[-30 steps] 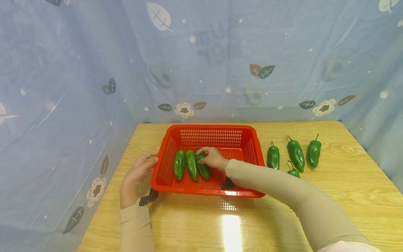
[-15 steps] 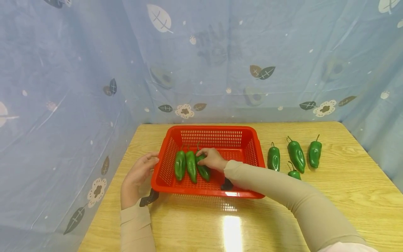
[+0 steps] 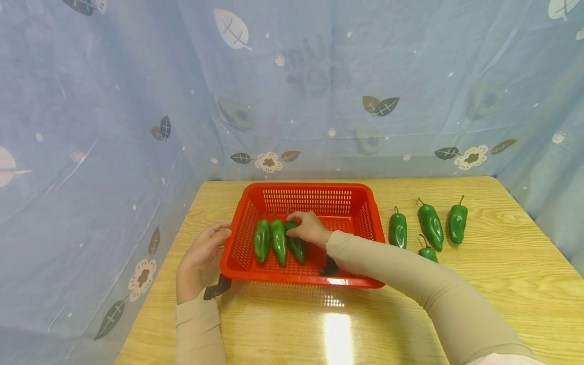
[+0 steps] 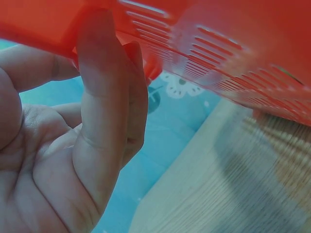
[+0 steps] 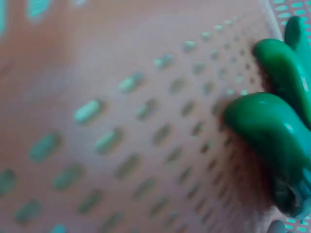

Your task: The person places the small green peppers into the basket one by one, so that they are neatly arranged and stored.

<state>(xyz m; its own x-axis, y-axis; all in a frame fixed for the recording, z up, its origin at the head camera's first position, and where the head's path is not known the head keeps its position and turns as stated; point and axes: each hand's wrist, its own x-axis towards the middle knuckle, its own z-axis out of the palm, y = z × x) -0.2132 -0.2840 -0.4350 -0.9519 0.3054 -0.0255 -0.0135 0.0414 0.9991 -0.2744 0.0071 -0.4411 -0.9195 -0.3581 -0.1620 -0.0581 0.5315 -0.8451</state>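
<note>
A red plastic basket (image 3: 315,186) with slotted walls stands in the middle of the table in the head view. Inside, at its left end, three green peppers lie side by side, stems away from me: a left pepper (image 3: 262,241), a middle pepper (image 3: 278,243) and a right pepper (image 3: 297,250). My right hand (image 3: 312,228) reaches in and holds the right pepper near its stem end, fingers covering part of it. With its fingers at the basket's left rim, my left hand (image 3: 204,249) grips the edge, also seen in the left wrist view (image 4: 104,97). The right wrist view shows peppers (image 5: 265,126) over the slotted floor.
Several more green peppers lie on the wooden table (image 3: 274,329) right of the basket, among them a long pepper (image 3: 430,226) and a far-right pepper (image 3: 457,223). My right forearm partly covers a nearer pepper (image 3: 428,253). A blue patterned curtain (image 3: 310,91) encloses the back and sides.
The whole view shifts slightly. Both hands stay where they were, and the peppers in the basket hardly move.
</note>
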